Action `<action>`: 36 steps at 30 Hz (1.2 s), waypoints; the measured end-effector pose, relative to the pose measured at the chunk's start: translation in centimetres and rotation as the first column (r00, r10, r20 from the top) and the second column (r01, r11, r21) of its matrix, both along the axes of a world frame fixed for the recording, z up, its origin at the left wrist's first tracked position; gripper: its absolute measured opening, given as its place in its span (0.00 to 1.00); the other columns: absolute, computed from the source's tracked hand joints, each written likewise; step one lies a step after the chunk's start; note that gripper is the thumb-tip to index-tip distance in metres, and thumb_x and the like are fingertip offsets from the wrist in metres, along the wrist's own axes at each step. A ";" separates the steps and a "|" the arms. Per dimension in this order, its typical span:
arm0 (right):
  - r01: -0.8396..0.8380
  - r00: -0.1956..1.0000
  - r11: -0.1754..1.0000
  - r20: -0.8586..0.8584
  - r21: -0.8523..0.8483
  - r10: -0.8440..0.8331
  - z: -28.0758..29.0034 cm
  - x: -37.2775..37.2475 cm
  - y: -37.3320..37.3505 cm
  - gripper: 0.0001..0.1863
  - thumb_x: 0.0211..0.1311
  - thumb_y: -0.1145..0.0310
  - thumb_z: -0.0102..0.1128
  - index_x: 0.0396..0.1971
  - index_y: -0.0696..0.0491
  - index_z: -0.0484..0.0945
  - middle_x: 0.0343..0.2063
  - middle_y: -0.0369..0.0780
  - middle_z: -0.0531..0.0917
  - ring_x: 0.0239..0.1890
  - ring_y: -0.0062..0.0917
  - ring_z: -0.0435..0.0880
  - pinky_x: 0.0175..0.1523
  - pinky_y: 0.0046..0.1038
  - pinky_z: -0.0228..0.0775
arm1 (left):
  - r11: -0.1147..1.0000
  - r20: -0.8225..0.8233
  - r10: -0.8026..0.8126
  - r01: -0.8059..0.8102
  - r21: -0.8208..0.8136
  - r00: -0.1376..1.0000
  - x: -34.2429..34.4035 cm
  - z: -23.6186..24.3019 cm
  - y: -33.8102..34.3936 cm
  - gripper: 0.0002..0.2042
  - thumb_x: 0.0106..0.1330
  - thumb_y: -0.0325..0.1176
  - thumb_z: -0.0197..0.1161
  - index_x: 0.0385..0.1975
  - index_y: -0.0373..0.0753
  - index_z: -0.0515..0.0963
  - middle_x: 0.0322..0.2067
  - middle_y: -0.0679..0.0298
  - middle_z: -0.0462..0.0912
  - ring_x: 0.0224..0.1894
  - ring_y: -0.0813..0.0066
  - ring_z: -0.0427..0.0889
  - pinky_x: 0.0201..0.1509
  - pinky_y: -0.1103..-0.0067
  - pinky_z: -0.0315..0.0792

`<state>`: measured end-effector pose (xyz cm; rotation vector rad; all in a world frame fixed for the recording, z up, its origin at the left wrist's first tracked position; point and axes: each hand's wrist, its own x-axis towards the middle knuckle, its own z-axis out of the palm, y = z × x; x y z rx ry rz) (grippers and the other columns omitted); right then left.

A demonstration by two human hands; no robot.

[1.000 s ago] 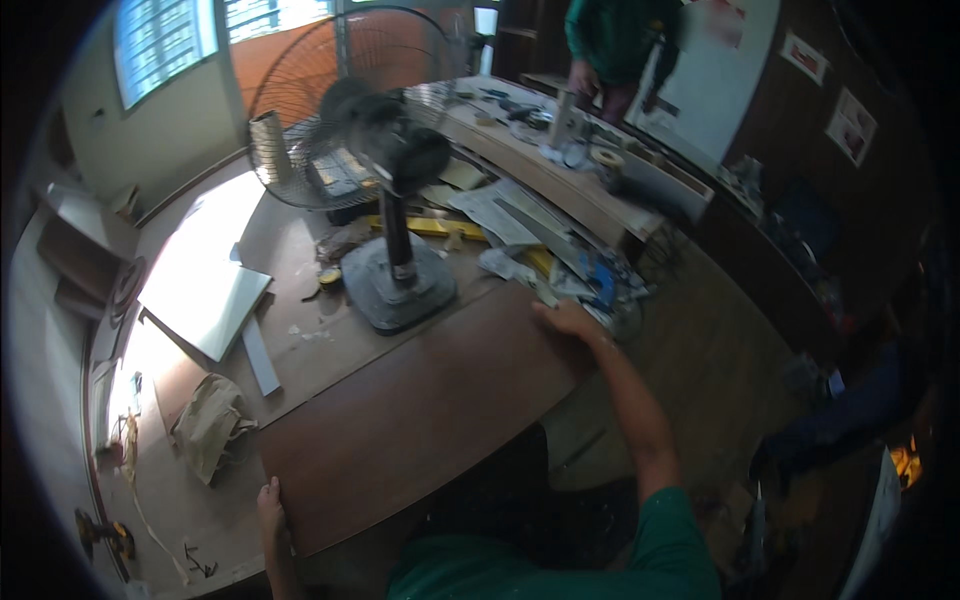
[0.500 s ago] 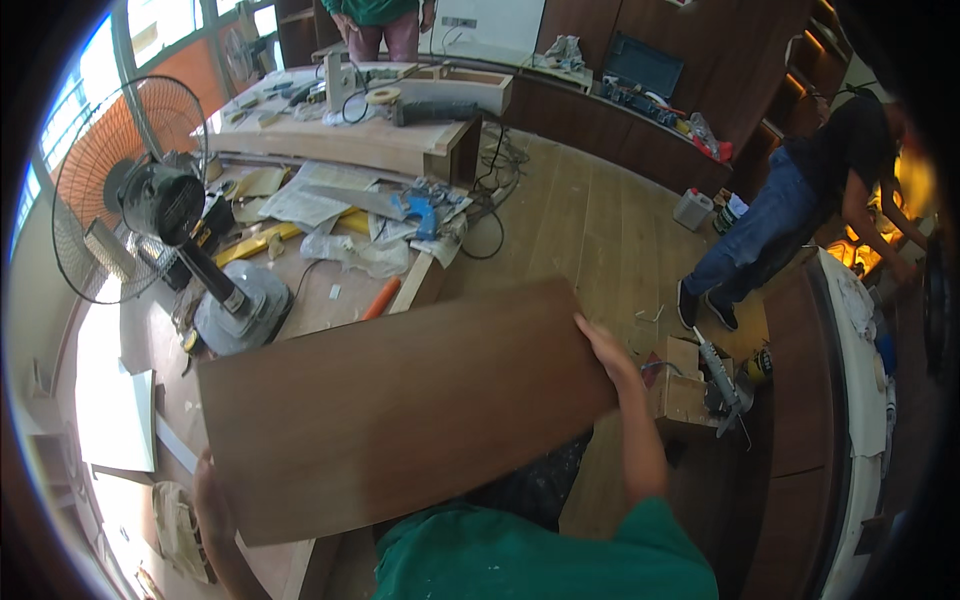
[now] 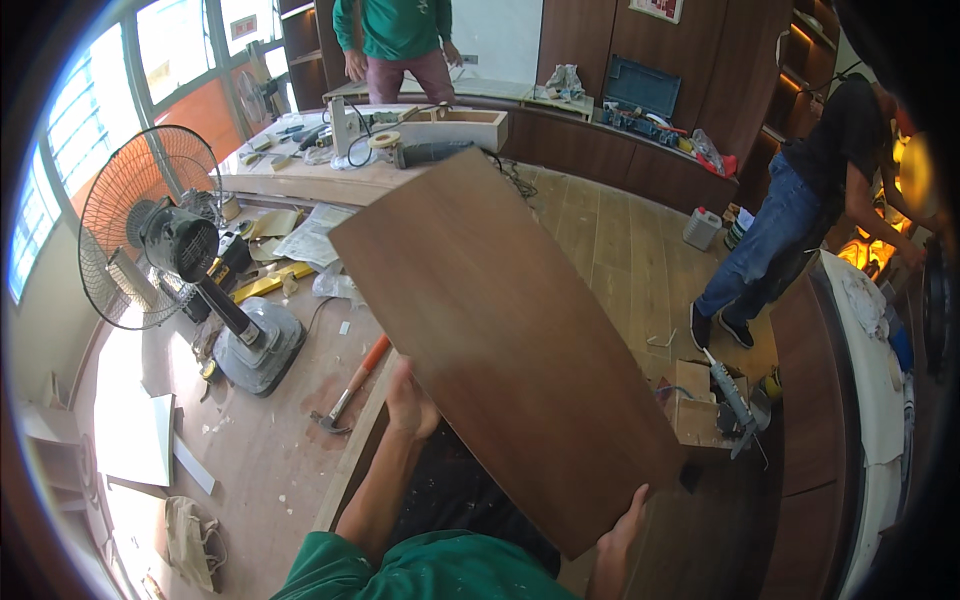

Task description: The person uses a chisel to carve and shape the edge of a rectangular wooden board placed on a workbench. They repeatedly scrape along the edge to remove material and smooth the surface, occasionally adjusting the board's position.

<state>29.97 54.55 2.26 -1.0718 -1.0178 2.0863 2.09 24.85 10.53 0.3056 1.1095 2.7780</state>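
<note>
A flat, dark brown wooden board [image 3: 510,350] is held up in front of me, tilted so its long side runs from upper left to lower right. My left hand [image 3: 411,403] grips its left long edge, with the fingers partly hidden behind it. At the lower right end, my right hand [image 3: 625,522] holds the board by its edge, its fingertips partly out of sight. Left of the board, a claw hammer [image 3: 352,388] with an orange-red handle lies on the wooden work surface [image 3: 270,470].
A pedestal fan [image 3: 180,240] stands at the left. Beyond it, a workbench [image 3: 300,180] bears tools and tape. One person [image 3: 400,45] stands behind it; another [image 3: 800,210] bends at the right. A caulking gun [image 3: 735,395] rests by a cardboard box [image 3: 695,415].
The board has turned clockwise from nearly level to steeply slanted and shifted right. My left hand moved right and up, my right hand down. The hammer now shows fully.
</note>
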 end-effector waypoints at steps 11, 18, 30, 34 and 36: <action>-0.776 0.631 0.628 0.082 0.069 0.771 -3.5 8.7 12.4 0.46 0.78 0.25 0.36 0.73 0.51 0.69 0.66 0.48 0.81 0.64 0.38 0.83 0.58 0.46 0.81 | 0.975 0.376 -0.187 0.124 0.187 0.908 -8.8 -3.1 1.3 0.31 0.78 0.43 0.66 0.73 0.32 0.67 0.65 0.49 0.79 0.66 0.55 0.81 0.70 0.57 0.78; -0.453 0.845 0.814 -0.115 0.363 0.522 8.1 -5.5 15.3 0.53 0.76 0.22 0.32 0.80 0.55 0.58 0.73 0.52 0.72 0.76 0.41 0.70 0.76 0.53 0.66 | 0.869 0.265 -0.490 0.441 0.227 0.830 -16.2 1.6 2.0 0.29 0.80 0.45 0.63 0.72 0.31 0.70 0.66 0.48 0.80 0.66 0.54 0.83 0.69 0.58 0.80; -0.549 0.716 0.833 -0.476 0.069 0.511 2.9 -22.5 -7.7 0.37 0.82 0.52 0.58 0.77 0.62 0.60 0.72 0.48 0.73 0.70 0.40 0.76 0.74 0.41 0.70 | 0.468 0.261 -0.294 0.377 -0.800 0.919 -20.3 11.8 1.2 0.35 0.80 0.62 0.56 0.62 0.30 0.82 0.55 0.49 0.88 0.55 0.61 0.89 0.62 0.63 0.82; -0.515 0.742 0.857 -0.490 0.020 0.457 3.4 -23.1 -11.5 0.35 0.83 0.56 0.56 0.77 0.62 0.60 0.70 0.48 0.75 0.69 0.39 0.77 0.72 0.41 0.72 | 0.076 0.118 -0.330 0.151 -0.986 0.937 -14.7 11.4 -8.7 0.39 0.81 0.67 0.49 0.59 0.31 0.85 0.52 0.51 0.89 0.52 0.62 0.89 0.59 0.65 0.81; -0.516 0.753 0.856 -0.471 0.008 0.459 2.8 -23.1 -13.0 0.34 0.83 0.57 0.56 0.77 0.62 0.60 0.69 0.48 0.75 0.68 0.39 0.78 0.71 0.40 0.73 | 0.024 0.120 -0.336 0.136 -0.990 0.934 -10.0 10.7 -15.0 0.39 0.82 0.67 0.47 0.59 0.31 0.85 0.51 0.53 0.89 0.51 0.62 0.89 0.57 0.65 0.81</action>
